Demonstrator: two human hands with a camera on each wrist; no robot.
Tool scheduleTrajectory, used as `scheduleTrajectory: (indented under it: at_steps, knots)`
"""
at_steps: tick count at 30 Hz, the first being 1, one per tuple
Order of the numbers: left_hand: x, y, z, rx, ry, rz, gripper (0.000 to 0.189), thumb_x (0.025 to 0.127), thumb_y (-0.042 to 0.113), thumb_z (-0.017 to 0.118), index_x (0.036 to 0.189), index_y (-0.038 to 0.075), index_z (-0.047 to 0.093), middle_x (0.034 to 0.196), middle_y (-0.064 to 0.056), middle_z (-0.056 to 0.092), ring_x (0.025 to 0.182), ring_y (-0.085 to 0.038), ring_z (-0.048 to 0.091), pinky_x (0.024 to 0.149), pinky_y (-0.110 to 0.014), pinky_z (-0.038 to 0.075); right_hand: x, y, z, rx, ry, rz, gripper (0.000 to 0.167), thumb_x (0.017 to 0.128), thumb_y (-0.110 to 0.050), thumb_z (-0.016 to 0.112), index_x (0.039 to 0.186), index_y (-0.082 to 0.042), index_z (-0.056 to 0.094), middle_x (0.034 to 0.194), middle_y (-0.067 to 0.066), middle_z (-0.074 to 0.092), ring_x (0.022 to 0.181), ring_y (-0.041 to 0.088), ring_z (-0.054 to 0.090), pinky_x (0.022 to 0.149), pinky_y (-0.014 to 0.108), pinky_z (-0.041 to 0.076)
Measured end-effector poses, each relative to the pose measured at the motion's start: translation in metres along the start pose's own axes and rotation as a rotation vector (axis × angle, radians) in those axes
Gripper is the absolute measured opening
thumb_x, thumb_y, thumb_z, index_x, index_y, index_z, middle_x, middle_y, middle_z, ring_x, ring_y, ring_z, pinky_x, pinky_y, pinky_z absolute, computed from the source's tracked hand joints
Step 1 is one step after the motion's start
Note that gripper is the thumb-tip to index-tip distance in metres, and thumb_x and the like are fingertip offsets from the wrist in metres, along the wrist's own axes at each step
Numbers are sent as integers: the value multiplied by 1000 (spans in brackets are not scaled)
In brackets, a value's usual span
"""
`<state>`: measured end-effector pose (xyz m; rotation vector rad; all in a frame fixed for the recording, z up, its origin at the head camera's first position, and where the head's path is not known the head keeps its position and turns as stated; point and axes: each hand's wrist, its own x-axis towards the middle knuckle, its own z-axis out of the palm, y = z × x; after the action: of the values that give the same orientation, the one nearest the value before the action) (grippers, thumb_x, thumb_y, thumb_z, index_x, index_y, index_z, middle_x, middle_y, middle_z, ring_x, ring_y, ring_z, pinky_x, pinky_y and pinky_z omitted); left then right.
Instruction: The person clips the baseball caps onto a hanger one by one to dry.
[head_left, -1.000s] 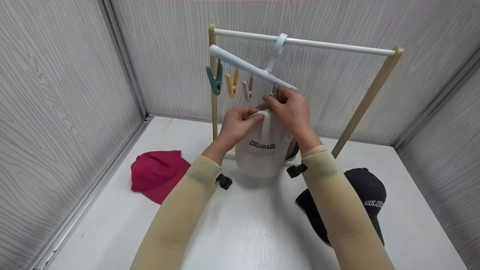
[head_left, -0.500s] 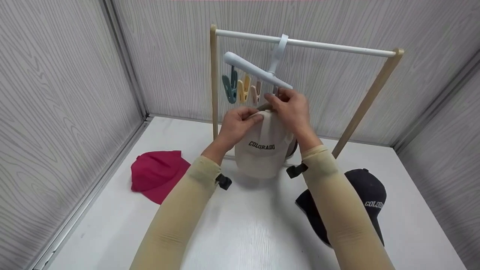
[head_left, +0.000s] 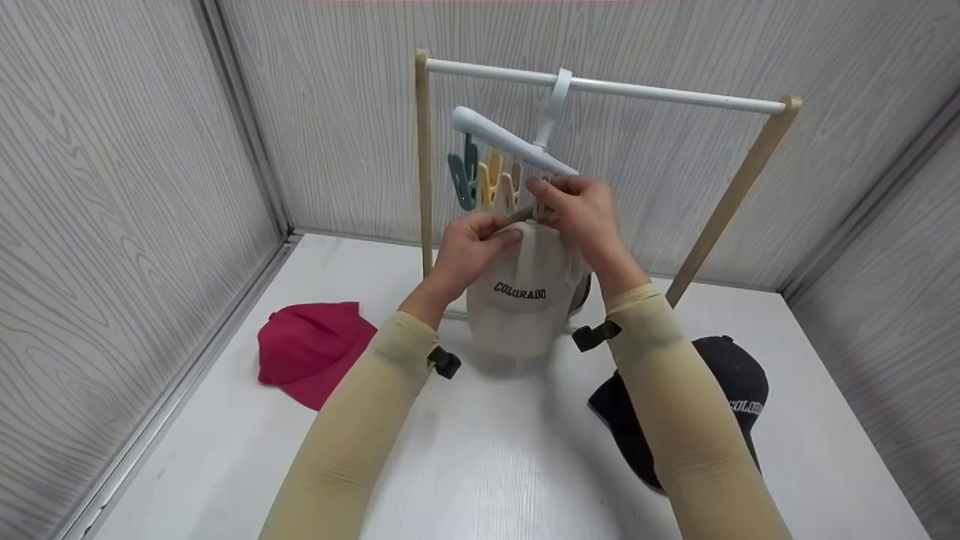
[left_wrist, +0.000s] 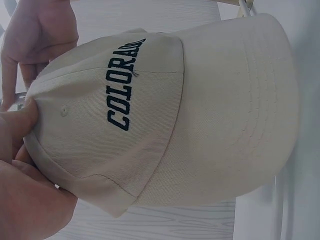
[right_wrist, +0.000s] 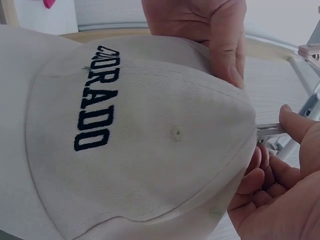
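Note:
A cream baseball cap [head_left: 517, 322] lettered COLORADO hangs brim down below a pale blue hanger [head_left: 499, 139]. My left hand [head_left: 469, 247] pinches its crown edge between thumb and fingers. At the top right of the crown, my right hand [head_left: 589, 214] pinches a greyish clothespin [right_wrist: 270, 129], whose tip sits right at the cap's fabric in the right wrist view. Teal [head_left: 465, 180], yellow [head_left: 489, 184] and beige [head_left: 512, 187] clothespins dangle from the hanger, left of the right hand. The inside of the cap is mostly hidden.
The hanger hooks over the white rod [head_left: 675, 91] of a rack with wooden posts [head_left: 735, 199]. A red cap [head_left: 311, 349] lies at the left of the white table [head_left: 480, 465]. At the right, a black cap [head_left: 731, 375] is partly covered by my right forearm.
The hanger's left end has swung right and lower, bringing its hanging clothespins closer to my hands. My right thumb and fingers have shifted slightly on the clothespin; the left hand keeps its pinch.

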<state>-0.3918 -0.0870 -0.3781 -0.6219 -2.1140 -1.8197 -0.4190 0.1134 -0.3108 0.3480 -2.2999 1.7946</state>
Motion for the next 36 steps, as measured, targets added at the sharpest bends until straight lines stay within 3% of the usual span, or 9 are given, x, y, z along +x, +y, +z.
scheduleTrajectory:
  at_steps: [10,17,25,30,36]
  knots:
    - [-2,3,-2,0,5,-89,24,106,25,80,122,7,84,114,-3,83,108,-18,76,100,-42,59,2,-10,-1,-2,-20,67,34,101,-39,83,99,-7,73,84,1,63,68,13,60,64,29,55]
    - [-2,4,-2,-70,9,-77,28,106,21,81,130,7,81,124,-4,82,116,-18,76,104,-42,58,2,-11,-2,96,-16,89,28,102,-31,82,98,-7,69,81,-1,56,64,10,52,59,26,49]
    - [0,6,-1,-90,31,-86,18,104,20,82,117,6,84,112,-4,84,107,-17,73,97,-39,57,3,-12,-2,130,11,98,16,101,-21,76,93,-9,71,77,0,54,59,10,45,55,27,41]
    - [1,7,0,-79,42,-84,13,104,18,82,110,6,84,102,-1,83,99,-14,68,92,-34,56,6,-12,-2,159,10,106,15,101,-17,73,87,-10,71,69,-3,52,52,8,43,47,25,38]
    - [1,6,2,-95,57,-90,11,102,16,83,107,5,84,98,-1,83,98,-13,70,90,-32,56,7,-10,-2,171,1,121,15,101,-17,73,87,-11,70,70,-3,54,53,8,44,46,24,38]
